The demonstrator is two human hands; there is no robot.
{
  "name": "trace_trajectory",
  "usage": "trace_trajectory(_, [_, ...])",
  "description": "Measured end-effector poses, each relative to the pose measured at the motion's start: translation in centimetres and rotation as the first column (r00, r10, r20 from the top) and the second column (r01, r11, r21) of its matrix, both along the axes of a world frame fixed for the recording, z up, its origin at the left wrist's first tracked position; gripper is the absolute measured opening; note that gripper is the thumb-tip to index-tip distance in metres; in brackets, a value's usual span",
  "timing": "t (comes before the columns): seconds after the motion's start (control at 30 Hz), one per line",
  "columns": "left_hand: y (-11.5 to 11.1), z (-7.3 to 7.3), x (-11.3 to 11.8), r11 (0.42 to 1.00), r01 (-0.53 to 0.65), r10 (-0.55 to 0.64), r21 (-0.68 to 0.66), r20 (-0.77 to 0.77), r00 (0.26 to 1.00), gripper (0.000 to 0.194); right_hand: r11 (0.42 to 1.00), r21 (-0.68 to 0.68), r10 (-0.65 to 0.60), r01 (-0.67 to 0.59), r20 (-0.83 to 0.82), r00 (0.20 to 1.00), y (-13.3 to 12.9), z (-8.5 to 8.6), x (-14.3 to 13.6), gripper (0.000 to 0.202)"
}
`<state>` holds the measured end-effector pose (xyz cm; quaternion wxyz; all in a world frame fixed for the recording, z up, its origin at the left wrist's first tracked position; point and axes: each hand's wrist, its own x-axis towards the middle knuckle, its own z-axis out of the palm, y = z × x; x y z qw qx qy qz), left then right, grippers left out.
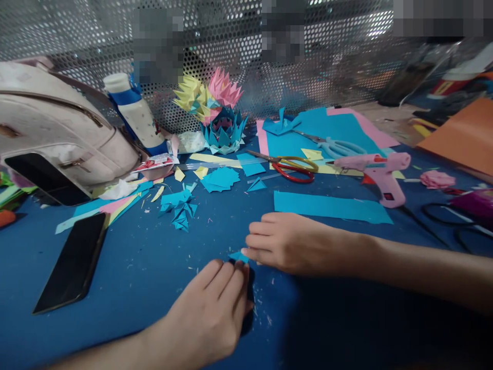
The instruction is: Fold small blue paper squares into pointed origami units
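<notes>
A small folded piece of blue paper [239, 256] lies on the blue table between my two hands. My left hand [215, 303] is closed at its lower edge, fingertips pressed to the paper. From the right, my right hand [288, 242] reaches in with curled fingers, its index fingertip on the paper's upper right edge. My fingers cover part of the piece. Beyond them lie several folded blue paper pieces [179, 206], a stack of blue paper squares [220, 179] and a blue paper strip [333, 207].
A phone [73, 262] lies at left, another leans on a pale backpack [57, 123]. Red-and-yellow scissors [295, 168], light-blue scissors [342, 148] and a pink glue gun [385, 172] with a cord are at right. Folded paper flowers [223, 131] and a bottle [136, 113] stand behind.
</notes>
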<state>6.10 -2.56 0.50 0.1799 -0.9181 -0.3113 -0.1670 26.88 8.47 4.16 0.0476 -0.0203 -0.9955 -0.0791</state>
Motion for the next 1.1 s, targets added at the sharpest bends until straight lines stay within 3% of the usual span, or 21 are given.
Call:
trace_trajectory(0.17, [-0.2, -0.1, 0.2, 1.0, -0.018, 0.018, -0.003, 0.021, 1.0, 0.036, 0.996, -0.013, -0.087, 0.089, 0.081, 0.993, -0.7, 0.6, 0.3, 0.007])
trace_trajectory(0.3, [-0.4, -0.2, 0.3, 1.0, -0.023, 0.023, 0.004, 0.032, 0.999, 0.039, 0.991, -0.09, -0.089, 0.099, 0.103, 0.991, 0.7, 0.9, 0.6, 0.005])
trace_trajectory(0.4, [-0.5, -0.3, 0.2, 1.0, -0.028, 0.028, 0.003, 0.015, 0.999, 0.038, 0.989, -0.089, -0.127, 0.12, -0.08, 0.989, 2.1, 0.7, 0.8, 0.023])
trace_trajectory(0.47, [-0.6, -0.5, 0.2, 1.0, -0.029, 0.029, 0.0, 0.016, 0.999, 0.038, 0.991, -0.108, -0.097, 0.085, -0.106, 0.99, 2.4, 0.5, 0.8, 0.026])
trace_trajectory(0.67, [-0.8, -0.7, 0.3, 0.998, -0.06, 0.063, -0.032, 0.078, 0.995, 0.038, 0.98, -0.2, 0.008, -0.006, 0.011, 1.0, 1.4, -0.7, 0.3, 0.031])
trace_trajectory(1.1, [-0.7, -0.8, 0.4, 0.997, -0.061, 0.064, -0.04, 0.082, 0.995, 0.039, 0.975, -0.212, -0.082, 0.071, -0.042, 0.996, 0.6, -1.4, -0.9, 0.034])
